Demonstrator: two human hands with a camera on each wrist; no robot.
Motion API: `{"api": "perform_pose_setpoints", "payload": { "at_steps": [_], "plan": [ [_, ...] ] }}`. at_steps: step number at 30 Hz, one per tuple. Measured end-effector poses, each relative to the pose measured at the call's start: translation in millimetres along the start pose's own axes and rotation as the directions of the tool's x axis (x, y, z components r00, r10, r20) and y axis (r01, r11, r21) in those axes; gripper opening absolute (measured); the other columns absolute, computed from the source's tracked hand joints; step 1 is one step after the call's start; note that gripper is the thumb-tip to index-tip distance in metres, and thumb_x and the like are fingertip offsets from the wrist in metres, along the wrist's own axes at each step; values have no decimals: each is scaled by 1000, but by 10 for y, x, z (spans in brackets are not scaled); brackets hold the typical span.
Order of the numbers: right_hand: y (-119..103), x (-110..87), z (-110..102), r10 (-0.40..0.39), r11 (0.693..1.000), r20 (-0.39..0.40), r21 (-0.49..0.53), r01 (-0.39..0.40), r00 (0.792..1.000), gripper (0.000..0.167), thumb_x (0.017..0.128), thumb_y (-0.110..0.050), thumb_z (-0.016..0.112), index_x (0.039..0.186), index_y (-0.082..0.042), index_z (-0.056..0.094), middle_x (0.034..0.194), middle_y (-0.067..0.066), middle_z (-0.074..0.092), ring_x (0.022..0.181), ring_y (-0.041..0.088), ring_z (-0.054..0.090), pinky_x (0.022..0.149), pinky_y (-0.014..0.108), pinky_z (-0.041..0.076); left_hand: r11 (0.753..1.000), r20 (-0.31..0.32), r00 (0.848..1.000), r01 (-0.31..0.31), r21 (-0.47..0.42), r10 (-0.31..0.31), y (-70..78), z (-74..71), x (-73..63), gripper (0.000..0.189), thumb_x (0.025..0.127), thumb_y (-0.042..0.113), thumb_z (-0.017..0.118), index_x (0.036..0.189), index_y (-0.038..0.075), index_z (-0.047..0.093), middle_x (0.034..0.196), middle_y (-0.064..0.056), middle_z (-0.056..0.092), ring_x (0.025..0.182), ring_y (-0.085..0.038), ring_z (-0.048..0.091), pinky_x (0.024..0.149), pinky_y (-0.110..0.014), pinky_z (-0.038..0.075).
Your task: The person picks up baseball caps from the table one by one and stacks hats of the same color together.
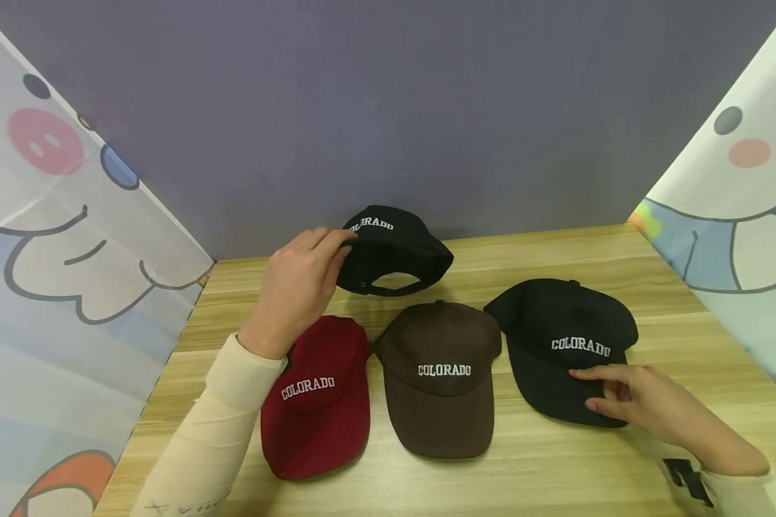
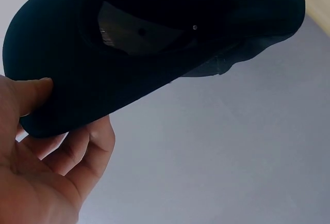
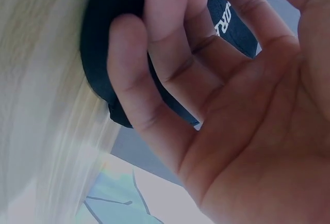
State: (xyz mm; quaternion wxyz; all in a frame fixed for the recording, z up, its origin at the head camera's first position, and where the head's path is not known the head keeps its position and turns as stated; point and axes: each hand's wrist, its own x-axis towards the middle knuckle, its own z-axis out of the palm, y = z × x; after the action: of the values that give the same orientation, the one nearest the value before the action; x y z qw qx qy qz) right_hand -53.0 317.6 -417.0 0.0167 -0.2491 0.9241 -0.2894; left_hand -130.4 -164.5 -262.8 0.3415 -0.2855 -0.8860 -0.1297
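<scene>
At the back of the table, my left hand [image 1: 300, 283] holds a black baseball cap [image 1: 394, 251] by its brim. The left wrist view shows the thumb on one face of that brim [image 2: 77, 97] and curled fingers at the other. This cap is tilted, with its rear strap opening facing me and white COLORADO lettering on the crown. On the right, a second black cap [image 1: 556, 316] lies on the table, brim toward me. My right hand [image 1: 653, 402] is over its brim, fingertips at the brim and fingers loosely bent in the right wrist view.
A dark brown cap [image 1: 440, 424] and a dark red cap [image 1: 317, 438] lie side by side, brims toward me. My left forearm passes over the red cap's left side. A grey wall [image 1: 427, 115] backs the wooden table [image 1: 556, 474]; cartoon-printed sheets [image 1: 32, 237] flank both sides.
</scene>
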Motion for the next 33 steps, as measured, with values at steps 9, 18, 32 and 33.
{"api": "perform_pose_setpoints", "payload": {
  "at_steps": [9,18,32,33],
  "plan": [
    [24,-25,-37,34,999,73,29,-36,997,42,88,-20,80,129,-13,71,70,-21,46,57,-8,41,51,20,38,999,-56,998,-27,-33,25,223,-20,210,18,102,12,61,117,7,71,94,-8,71,84,-25,65,76,-40,57],
    [57,-58,-41,35,997,70,59,-40,997,41,88,-18,79,129,-16,72,71,-21,47,56,-7,41,49,20,39,995,-80,993,-89,-55,84,476,13,393,20,105,13,56,119,7,69,95,-7,71,84,-24,64,74,-38,57],
    [52,-80,-83,62,997,70,32,-64,996,40,86,-20,82,126,-17,74,71,-20,48,57,-6,42,50,20,38,983,-82,984,-167,-74,161,936,174,579,23,106,14,53,122,7,68,100,-5,73,84,-19,65,76,-29,58],
    [51,-82,-82,61,998,67,30,-63,996,40,86,-20,82,125,-17,74,71,-21,48,57,-6,42,50,20,38,982,-82,983,-171,-76,165,963,180,594,23,106,14,53,122,7,68,100,-5,73,83,-19,65,76,-28,57]
  ]
}}
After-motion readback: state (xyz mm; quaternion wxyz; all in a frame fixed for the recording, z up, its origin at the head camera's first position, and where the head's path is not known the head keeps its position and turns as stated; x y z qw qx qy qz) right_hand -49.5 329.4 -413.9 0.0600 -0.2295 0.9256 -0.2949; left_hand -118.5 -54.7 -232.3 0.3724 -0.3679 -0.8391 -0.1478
